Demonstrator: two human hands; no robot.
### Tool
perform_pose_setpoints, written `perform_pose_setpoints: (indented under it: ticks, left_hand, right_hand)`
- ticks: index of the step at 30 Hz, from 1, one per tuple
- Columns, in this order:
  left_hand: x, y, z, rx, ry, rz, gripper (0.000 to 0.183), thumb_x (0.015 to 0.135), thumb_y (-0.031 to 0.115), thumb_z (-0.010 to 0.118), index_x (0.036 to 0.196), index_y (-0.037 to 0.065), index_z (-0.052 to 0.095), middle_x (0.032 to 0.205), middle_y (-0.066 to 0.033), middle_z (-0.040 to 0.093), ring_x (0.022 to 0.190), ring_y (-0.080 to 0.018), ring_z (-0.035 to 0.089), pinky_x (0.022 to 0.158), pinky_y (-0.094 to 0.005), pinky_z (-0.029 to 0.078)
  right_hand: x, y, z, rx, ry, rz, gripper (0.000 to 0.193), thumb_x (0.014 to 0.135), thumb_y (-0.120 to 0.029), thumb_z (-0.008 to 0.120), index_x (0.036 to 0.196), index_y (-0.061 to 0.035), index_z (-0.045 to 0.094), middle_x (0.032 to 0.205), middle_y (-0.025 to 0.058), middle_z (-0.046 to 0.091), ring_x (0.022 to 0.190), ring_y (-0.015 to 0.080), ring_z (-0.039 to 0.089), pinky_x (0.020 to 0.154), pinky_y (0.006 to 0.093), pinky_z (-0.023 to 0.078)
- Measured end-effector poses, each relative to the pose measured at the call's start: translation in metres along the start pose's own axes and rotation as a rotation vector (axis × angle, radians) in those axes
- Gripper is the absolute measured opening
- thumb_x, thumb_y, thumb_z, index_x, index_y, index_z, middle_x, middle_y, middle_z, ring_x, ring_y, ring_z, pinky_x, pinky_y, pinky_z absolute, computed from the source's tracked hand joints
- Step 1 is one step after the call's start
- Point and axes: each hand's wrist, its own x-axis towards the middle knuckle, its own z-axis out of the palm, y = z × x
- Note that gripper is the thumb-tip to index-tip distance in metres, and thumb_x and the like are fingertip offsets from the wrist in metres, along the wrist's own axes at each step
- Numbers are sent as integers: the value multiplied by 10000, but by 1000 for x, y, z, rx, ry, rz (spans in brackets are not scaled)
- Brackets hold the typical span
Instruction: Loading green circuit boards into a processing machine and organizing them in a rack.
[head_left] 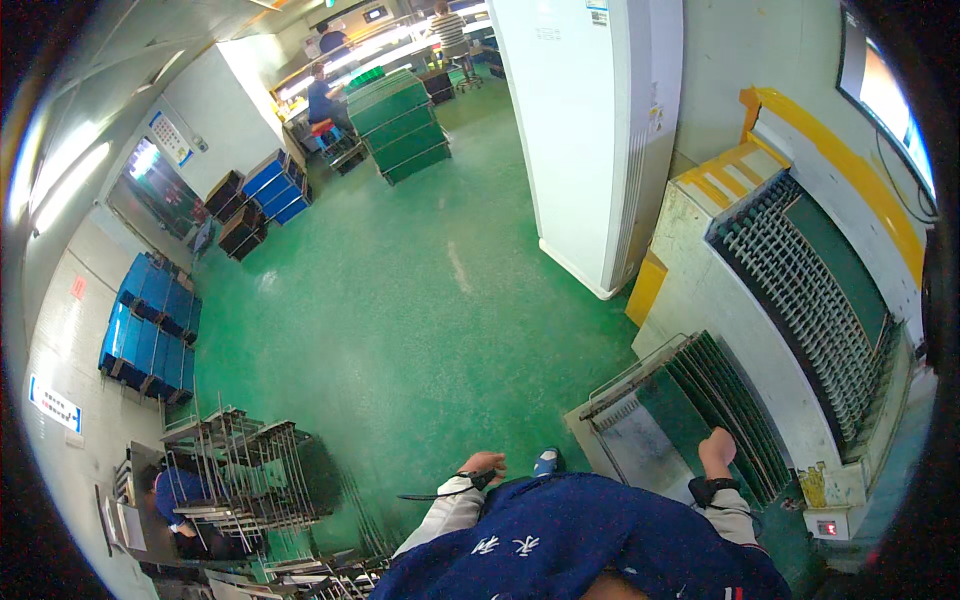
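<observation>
My left hand (pixel 485 464) hangs over the green floor in front of my dark blue clothing, with nothing in it. Its fingers are loosely bent, thumb apart from them, and a black band with a thin cord circles the wrist. My right hand (pixel 717 447) is closed, over a rack of upright green panels (pixel 715 385) at my right. Whether it grips a panel edge is hidden by the hand itself. A grey-white sheet (pixel 640 440) stands at the rack's near left side. Another green panel (pixel 838 262) lies on the roller conveyor (pixel 790 280) beyond the rack.
A tall white cabinet (pixel 575 140) stands ahead, beside the conveyor machine. Metal racks (pixel 250 465) crowd the lower left, where a person (pixel 182 500) bends. Blue bins (pixel 150 325) line the left wall. A green panel stack (pixel 398 125) and several seated workers are at the far end.
</observation>
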Motion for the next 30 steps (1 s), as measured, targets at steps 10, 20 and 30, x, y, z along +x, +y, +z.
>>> perform_pose_setpoints:
  ticks: [10,20,30]
  left_hand:
    - [-28,5,3,85,-59,-100,530,862,377,677,1245,51,510,1228,-149,587,920,-257,654,720,-347,553]
    - [-42,8,-1,157,-159,89,588,863,366,681,1297,27,474,1235,-167,572,928,-261,654,718,-330,562]
    - [10,-5,-8,39,75,92,467,910,284,611,1248,-20,497,1112,-191,626,813,-271,642,604,-376,522]
  right_hand:
    - [2,0,4,-19,-21,29,274,767,-102,643,1032,-41,676,1016,179,676,976,340,646,817,440,517]
    - [9,10,20,13,68,-32,138,764,-113,639,875,-32,651,935,192,663,923,380,636,768,466,510]
    - [14,14,27,-11,98,-38,168,759,-113,629,901,-29,661,971,187,669,927,373,641,774,463,513]
